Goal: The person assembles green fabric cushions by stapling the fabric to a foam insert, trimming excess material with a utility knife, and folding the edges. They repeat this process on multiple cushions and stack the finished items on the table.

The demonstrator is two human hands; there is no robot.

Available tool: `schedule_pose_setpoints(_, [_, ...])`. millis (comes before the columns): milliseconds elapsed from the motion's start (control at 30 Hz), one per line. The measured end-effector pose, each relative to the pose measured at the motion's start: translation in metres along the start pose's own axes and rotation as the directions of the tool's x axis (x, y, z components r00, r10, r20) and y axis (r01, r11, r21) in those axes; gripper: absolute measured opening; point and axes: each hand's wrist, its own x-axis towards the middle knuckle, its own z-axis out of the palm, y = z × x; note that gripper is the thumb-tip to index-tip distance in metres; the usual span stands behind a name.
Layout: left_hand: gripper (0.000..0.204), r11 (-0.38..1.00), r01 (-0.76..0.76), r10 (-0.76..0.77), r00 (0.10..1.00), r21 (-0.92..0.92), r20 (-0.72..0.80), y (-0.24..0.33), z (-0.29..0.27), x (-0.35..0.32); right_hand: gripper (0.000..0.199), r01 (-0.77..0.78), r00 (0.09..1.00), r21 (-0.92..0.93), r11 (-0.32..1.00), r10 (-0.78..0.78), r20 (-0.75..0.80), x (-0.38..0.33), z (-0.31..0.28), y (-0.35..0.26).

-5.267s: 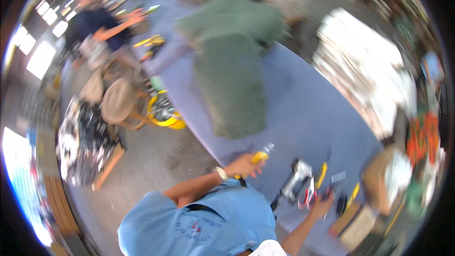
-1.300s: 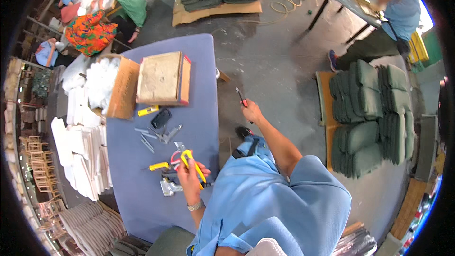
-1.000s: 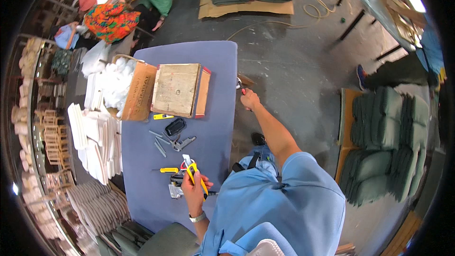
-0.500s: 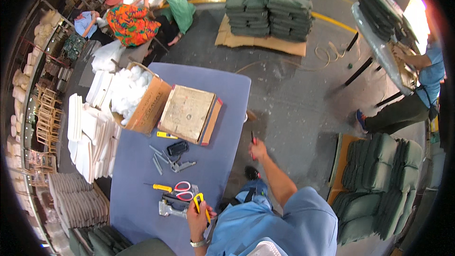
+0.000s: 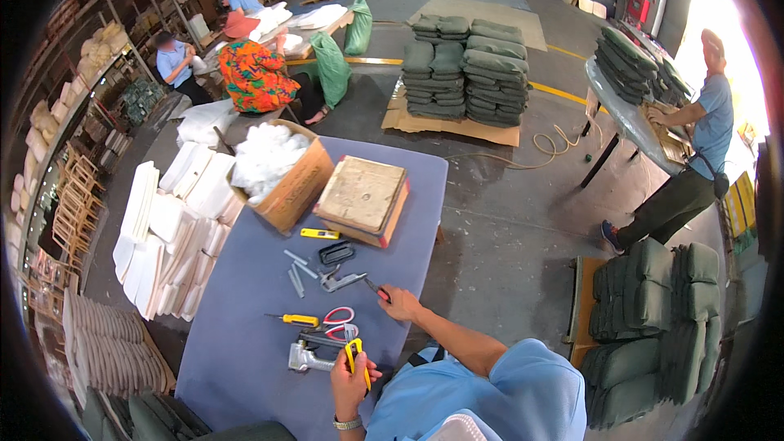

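My left hand (image 5: 347, 388) is closed around a yellow utility knife (image 5: 354, 351), held upright above the near part of the blue-grey table (image 5: 245, 335). My right hand (image 5: 400, 305) grips a red-handled tool with a dark tip (image 5: 376, 288) over the table's right edge; its exact kind is too small to tell. Close to the left hand lie a silver staple gun (image 5: 309, 358), red-and-white-handled scissors (image 5: 338, 316) and a yellow-handled screwdriver (image 5: 299, 320). The tip of the right hand's tool is nearest a grey metal tool (image 5: 343, 281). Beyond are thin grey strips (image 5: 296, 281) and a black tray (image 5: 336, 253).
On the table's far part stand a carton of white stuffing (image 5: 296, 189) and a wooden-topped box (image 5: 363, 188), beside a small yellow item (image 5: 319, 233). Foam pieces (image 5: 167, 237) lie left. Green cushions (image 5: 653, 318) are stacked right. A co-worker (image 5: 709, 131) stands at another table.
My right hand has moved left with the red-handled tool, from over the floor to the table's edge. The view has tilted up. My left hand still holds the knife.
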Motion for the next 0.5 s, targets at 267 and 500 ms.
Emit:
schedule_pose_setpoints(267, [0.022,0.939,-0.005,-0.096,0.956,-0.344,-0.278,-0.093,-0.106,-0.088,0.049,0.444,0.884,-0.125,0.887,-0.456,-0.102,-0.011,0.078,-0.089])
schedule_pose_setpoints(500, [0.031,0.981,-0.196,0.156,0.788,-0.001,-0.595,-0.058,-0.156,-0.110,0.037,0.210,0.581,0.442,0.872,-0.475,0.661,-0.133,0.138,-0.172])
